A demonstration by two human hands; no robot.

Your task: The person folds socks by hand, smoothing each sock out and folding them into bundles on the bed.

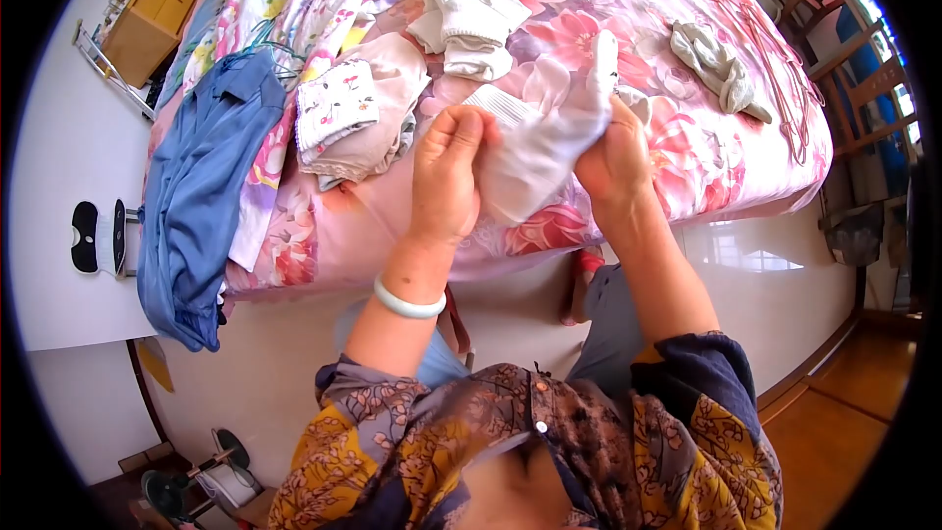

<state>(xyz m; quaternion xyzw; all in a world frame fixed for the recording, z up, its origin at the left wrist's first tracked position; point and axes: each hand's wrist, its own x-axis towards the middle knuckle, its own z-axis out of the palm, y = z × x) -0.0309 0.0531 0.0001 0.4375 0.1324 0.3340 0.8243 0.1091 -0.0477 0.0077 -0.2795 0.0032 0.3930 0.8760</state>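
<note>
One white sock (535, 172) is hanging above the bed's (388, 240) near edge, the left hand (449, 172) and right hand (616, 152) both pinching it, fingers closed; gripping opposite sides is probably keeping it spread. Beyond, folded whites (476, 25) are sitting stacked, apparently for neatness; grey cloth (716, 69) is lying apart. A blue shirt (206, 196) is draping over the left edge. Flowered bedding is covering the bed; the pale floor (775, 270) is reflecting light; a cabinet (162, 10) is standing far left.

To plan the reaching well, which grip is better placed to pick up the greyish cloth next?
Probably the right grip: it is nearer the greyish cloth than the left grip, though both hold the white cloth.
</note>
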